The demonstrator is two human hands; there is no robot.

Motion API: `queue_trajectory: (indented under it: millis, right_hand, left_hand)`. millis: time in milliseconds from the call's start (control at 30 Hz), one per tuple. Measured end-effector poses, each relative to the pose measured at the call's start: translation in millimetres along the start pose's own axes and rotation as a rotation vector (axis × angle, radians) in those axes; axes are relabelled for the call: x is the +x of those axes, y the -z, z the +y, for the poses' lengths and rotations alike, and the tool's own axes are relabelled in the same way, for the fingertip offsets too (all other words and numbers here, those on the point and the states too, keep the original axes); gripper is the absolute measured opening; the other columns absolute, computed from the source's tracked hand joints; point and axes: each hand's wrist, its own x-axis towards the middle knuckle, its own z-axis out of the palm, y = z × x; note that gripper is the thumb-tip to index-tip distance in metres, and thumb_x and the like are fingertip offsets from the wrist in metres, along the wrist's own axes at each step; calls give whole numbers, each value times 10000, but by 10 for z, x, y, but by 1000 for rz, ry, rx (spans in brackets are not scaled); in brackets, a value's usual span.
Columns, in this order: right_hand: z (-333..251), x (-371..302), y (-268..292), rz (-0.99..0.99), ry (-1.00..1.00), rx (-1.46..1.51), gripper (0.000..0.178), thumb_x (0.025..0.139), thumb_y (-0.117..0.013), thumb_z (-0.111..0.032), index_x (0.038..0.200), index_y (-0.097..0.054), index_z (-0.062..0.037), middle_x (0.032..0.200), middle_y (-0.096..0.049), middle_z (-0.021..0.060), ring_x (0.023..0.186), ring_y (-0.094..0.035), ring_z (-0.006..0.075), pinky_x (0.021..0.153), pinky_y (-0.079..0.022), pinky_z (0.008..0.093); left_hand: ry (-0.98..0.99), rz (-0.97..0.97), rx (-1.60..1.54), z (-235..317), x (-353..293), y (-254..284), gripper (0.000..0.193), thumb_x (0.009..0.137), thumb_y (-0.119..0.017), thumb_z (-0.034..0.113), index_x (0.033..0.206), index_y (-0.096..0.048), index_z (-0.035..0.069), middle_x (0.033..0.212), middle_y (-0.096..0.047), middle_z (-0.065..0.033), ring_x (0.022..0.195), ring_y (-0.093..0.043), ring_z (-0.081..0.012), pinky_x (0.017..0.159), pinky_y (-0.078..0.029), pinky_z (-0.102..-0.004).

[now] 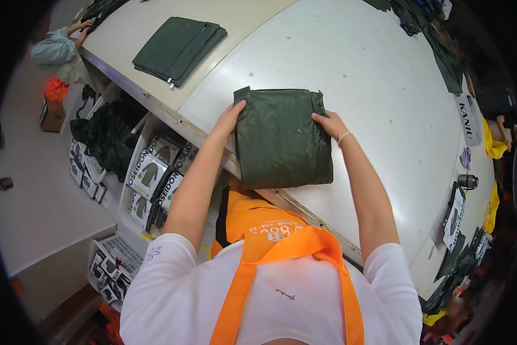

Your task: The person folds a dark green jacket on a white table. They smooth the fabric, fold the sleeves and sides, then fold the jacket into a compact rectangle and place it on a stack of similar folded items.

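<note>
A dark green folded garment [284, 138] with a snap button on its face is between my two hands, over the near edge of the pale worktable [350, 57]. My left hand [231, 119] grips its upper left side, thumb on top and fingers hidden beneath. At the upper right side my right hand [331, 124] pinches the edge the same way, its wrist wearing a light bracelet. Farther left on the table lies a flat stack of folded green garments [180, 49] with a small white label at its corner.
Below the table's left edge stand white crates [133, 190] of packaged garments and a heap of dark cloth [109, 135]. Another person [57, 49] works at the far left. Along the right edge are a white box [469, 121], a dark cup [468, 181] and more green garments [442, 52].
</note>
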Motion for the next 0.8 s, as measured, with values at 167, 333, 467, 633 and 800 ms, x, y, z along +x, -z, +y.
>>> queue_trajectory:
  millis: [167,333,467,633,800]
  right_hand:
    - [-146,248,45,16,-146,408,663,725,-696,-488,1107,-590,43,1086,-623,156,986,-594,227,888,-442,303]
    - [-85,534,78,-206,-209,667,319,776,-681,-276,935,-658,-2,918,-662,74,799,-617,188,728,-498,299]
    - [-295,372,430,-157,-81,389,293,742,-677,-203,925,-634,22,859,-641,69,804,-588,163,762,-469,276]
    - [-1022,-1155,873,69,413,233,372,652,-654,-41,1005,-535,-30,887,-548,15,834,-505,120,779,-432,258]
    - [-176,-2020,383,389,824,-327,300,559,-568,144,805,-495,-13,930,-505,116,898,-541,272,869,-444,339]
  left_hand:
    - [87,-48,-163,40,291,137,413,793,-656,390,1012,-616,43,977,-626,-72,821,-567,-172,770,-418,-278]
    - [197,-64,-149,59,623,58,295,788,-678,297,941,-633,49,895,-629,-54,810,-551,-181,772,-413,-287]
    - [1,-140,-1,343,604,-4,239,772,-684,172,962,-620,42,896,-626,-53,830,-560,-161,725,-434,-289]
    - [-797,-320,408,1217,-659,-224,239,695,-682,29,908,-574,16,863,-599,-67,801,-558,-166,708,-467,-326]
    - [-1329,-473,1072,530,-1257,-155,302,514,-622,-8,786,-499,42,838,-526,-109,881,-523,-323,806,-463,-392]
